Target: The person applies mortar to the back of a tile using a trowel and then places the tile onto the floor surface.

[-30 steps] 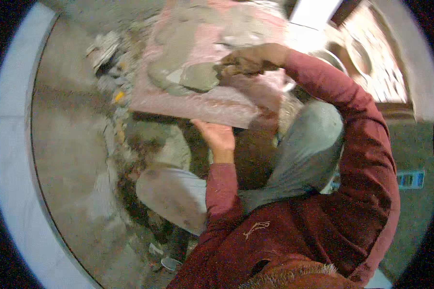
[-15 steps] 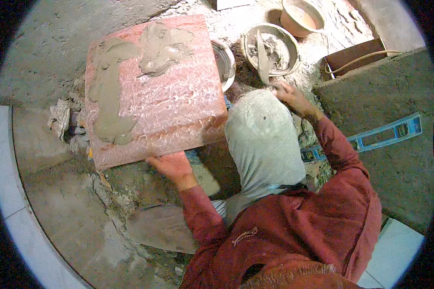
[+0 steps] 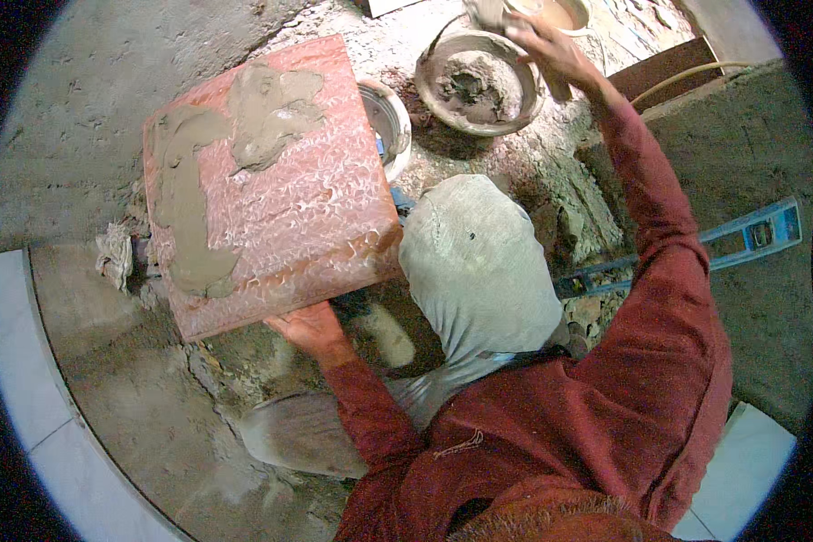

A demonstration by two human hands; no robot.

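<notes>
My left hand (image 3: 309, 331) grips a square reddish tile (image 3: 325, 199) at its near edge, the fingers hidden beneath it. The tile lies tilted with a rough, swirled face up. Grey mortar is spread on it, a long strip (image 3: 188, 199) at the left and a lump (image 3: 266, 113) near the far edge. Closed around a trowel, my right hand (image 3: 556, 52) is raised at the far right side of a round bucket (image 3: 429, 104). The trowel's blade (image 3: 486, 11), blurred, reaches past the bucket's far rim. Inside the bucket sits a heap of mortar (image 3: 481, 83).
A pale bucket (image 3: 405, 149) stands partly behind the tile, and a basin (image 3: 580, 20) lies farther back. A blue spirit level (image 3: 759, 233) rests right of my knee, partly under my arm. Concrete walls flank both sides; a crumpled rag (image 3: 115, 256) lies left.
My right hand has moved up and away with the trowel, from beside my knee to beyond the mortar bucket. The tile sits slightly lower and farther left in view, still held.
</notes>
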